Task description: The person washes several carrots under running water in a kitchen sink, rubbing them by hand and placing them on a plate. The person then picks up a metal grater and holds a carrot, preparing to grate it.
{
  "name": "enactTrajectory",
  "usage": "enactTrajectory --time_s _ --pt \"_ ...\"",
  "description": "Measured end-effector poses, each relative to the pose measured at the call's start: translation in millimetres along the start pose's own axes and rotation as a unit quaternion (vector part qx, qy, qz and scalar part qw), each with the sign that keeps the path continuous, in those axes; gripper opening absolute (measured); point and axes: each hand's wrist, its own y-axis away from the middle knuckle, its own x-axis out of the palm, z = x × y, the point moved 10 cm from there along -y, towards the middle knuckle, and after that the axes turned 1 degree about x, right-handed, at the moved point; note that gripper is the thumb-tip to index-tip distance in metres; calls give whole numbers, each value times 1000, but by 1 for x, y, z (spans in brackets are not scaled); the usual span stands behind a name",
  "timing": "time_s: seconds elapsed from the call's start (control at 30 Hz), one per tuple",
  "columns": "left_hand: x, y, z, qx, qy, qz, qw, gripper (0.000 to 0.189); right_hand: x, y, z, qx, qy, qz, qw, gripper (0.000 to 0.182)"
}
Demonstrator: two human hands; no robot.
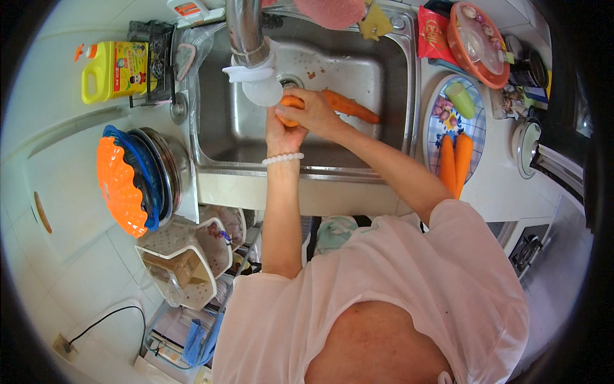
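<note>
Over the steel sink (336, 144), both hands are on one carrot (290, 102) just below the cloth-wrapped faucet end (263, 91). My left hand (283, 134), with a white bead bracelet at its wrist, holds the carrot from below. My right hand (312, 113) closes over its upper side; its fingers partly hide the carrot. Another carrot (352, 106) lies in the basin to the right, beside small brownish scraps. On the patterned oval plate (431, 129) at the right are two carrots (454, 161), a pale green vegetable piece (460, 100) and several small purplish bulbs (442, 109).
A yellow detergent jug (108, 72) and a stack of basins with an orange scalloped one (120, 187) stand left of the sink. A coral basket (479, 45) and a red packet (434, 33) are at the upper right. White bins (192, 273) hang below the counter.
</note>
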Motion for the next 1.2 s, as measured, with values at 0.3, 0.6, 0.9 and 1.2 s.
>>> enactTrajectory --time_s 0.3,0.6,0.9,1.2 --pt "1 47 30 -17 -300 44 953 40 9 12 -34 113 -67 187 974 67" --pt "-4 66 54 14 -371 31 928 30 11 -33 -18 -118 251 -24 960 56" --pt "-10 78 49 79 -363 -1 928 29 33 -47 -44 209 -41 81 974 23" --pt "6 69 62 -36 -152 169 973 29 55 -14 -37 258 -394 211 856 36"
